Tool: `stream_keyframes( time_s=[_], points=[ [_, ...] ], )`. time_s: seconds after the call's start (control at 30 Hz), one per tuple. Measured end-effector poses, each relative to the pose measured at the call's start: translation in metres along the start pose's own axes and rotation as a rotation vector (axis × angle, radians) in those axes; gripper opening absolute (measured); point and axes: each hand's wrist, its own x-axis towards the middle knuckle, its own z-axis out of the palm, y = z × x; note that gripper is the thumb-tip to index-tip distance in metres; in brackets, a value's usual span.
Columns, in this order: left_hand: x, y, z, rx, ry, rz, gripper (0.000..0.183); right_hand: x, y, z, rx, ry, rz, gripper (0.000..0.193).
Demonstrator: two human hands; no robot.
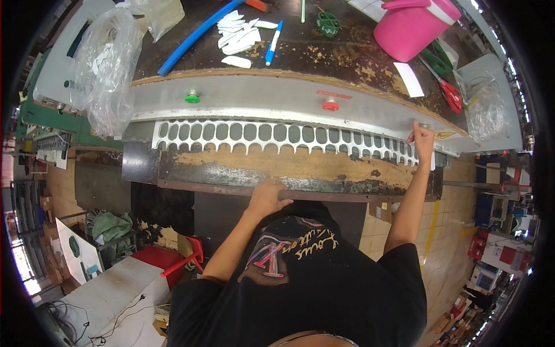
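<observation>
Along grey panel (260, 95), perforated strip (272, 142) left-right

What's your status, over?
Left hand on table edge. Right hand at right-end button. White holed sheet lying along panel; right forearm over its right end.

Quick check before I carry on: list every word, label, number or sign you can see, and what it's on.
I'll give places and colours, without copying wording.
Shirt: gold script lettering and a multicoloured print.
Red label above the red button: too small to read.
Yellow label beside the right hand: too small to read.
Green object at the top: pale marks, too small to read.
</observation>
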Motion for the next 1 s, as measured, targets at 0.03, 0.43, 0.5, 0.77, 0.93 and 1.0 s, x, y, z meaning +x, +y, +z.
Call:
stream_keyframes(
  time_s=[0.03,0.43,0.5,0.77,0.93,1.0],
  points=[
    [0.001,0.002,-0.005,-0.009,0.014,-0.016,0.044,-0.007,0.001,0.004,-0.065,-0.043,-0.039,0.049],
    [-0.003,0.015,-0.012,0.005,0.105,0.013,0.041,-0.227,-0.093,0.169,-0.241,-0.573,-0.194,0.036],
    [-0.005,0.02,-0.015,0.015,0.111,0.032,0.041,-0.24,-0.1,0.174,-0.268,-0.529,-0.165,0.039],
    [-0.01,0.008,0.001,0.022,0.195,0.125,0.039,-0.252,-0.085,0.187,-0.355,-0.379,-0.231,0.038],
    [-0.013,0.016,-0.001,0.03,0.167,0.081,0.039,-0.258,-0.08,0.187,-0.409,-0.401,-0.228,0.039],
    [-0.024,0.012,0.006,0.0,0.108,0.041,0.036,-0.265,-0.077,0.183,-0.417,-0.431,-0.209,0.038]
  ],
)
